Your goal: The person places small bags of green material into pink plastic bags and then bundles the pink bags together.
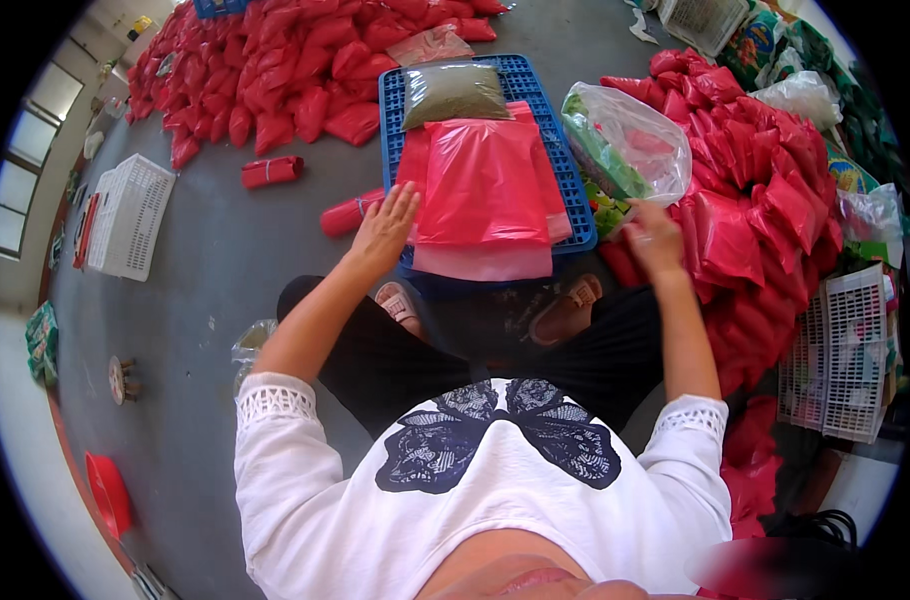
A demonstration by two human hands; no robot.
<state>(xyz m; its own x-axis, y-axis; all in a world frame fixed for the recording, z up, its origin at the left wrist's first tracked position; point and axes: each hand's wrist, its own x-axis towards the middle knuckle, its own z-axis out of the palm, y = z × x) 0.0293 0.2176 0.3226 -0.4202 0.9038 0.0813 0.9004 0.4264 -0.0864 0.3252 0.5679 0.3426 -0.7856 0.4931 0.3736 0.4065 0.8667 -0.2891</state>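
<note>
A stack of flat red plastic bags (pixel 488 184) lies on an upturned blue plastic crate (pixel 567 169) before me. Behind the stack, a clear bag filled with greenish-brown material (pixel 455 94) rests on the same crate. My left hand (pixel 389 225) is spread at the stack's left edge, holding nothing; a rolled red bundle (pixel 344 216) lies just beside it. To the right of the crate, my right hand (pixel 652 238) is blurred, near the lower edge of an open clear plastic bag with green print (pixel 627 146). Whether its fingers grip that bag is unclear.
Heaps of filled red bags lie at the upper left (pixel 275 75) and along my right (pixel 732 225). Another red roll (pixel 272 172) is on the floor. White plastic baskets stand left (pixel 132 217) and right (pixel 834 352). A small stool (pixel 122 380) and red basin (pixel 108 495) are at far left.
</note>
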